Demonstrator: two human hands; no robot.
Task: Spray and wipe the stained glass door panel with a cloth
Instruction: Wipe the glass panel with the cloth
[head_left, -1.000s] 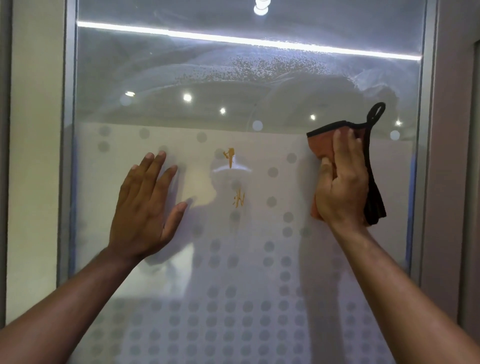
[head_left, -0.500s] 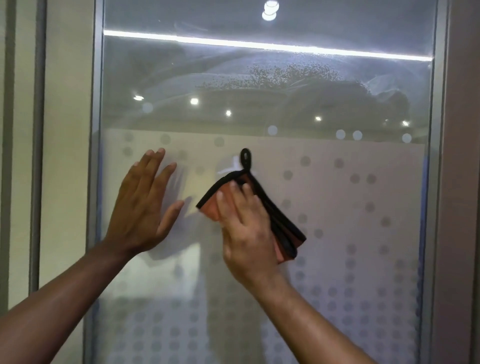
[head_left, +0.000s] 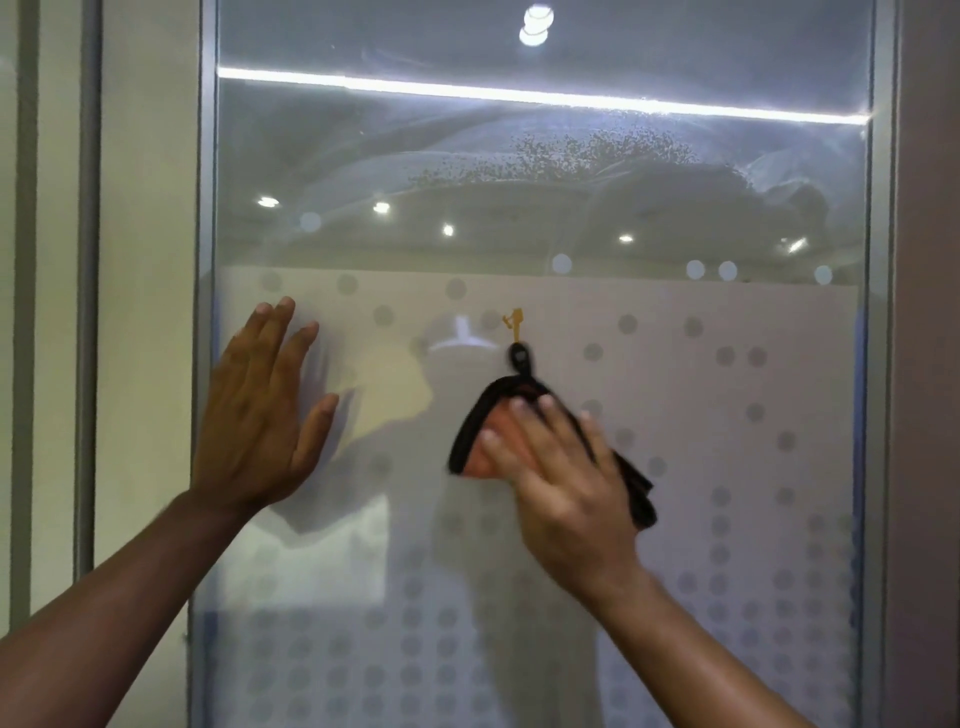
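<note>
Glass door panel (head_left: 675, 389) upright, filling most of the view, bounded by a grey metal frame (head_left: 207, 208) on left and right. Upper part of the pane clear and reflective; lower part frosted, patterned with grey dots that grow denser toward the bottom. Speckled patch of spray droplets (head_left: 561, 156) across the upper pane, right of centre, with curved smear lines arcing beneath and beside it. Bright strip light (head_left: 519, 96) reflected horizontally near the top, several small round lights reflected below it.

Left hand (head_left: 265, 415) pressed flat against the frosted glass close to the left frame, fingers extended and together, thumb out to the right, nothing held. Forearm entering from the lower left corner.

Right hand (head_left: 561, 478) spread flat over the cloth (head_left: 478, 447), pinning it to the glass near the middle of the panel, below the boundary of the clear zone. Fingers pointing up and left, slightly blurred. Cloth orange with black edging; orange face exposed at the left of the fingers, black folded edge trailing out to the lower right of the hand. Black hanging loop (head_left: 519, 358) at the cloth's top corner, standing up against the pane just below a small orange mark (head_left: 515, 322) on the glass.

Hands apart, at roughly the same height. Pale wall (head_left: 145, 312) and vertical grey strips left of the frame.
</note>
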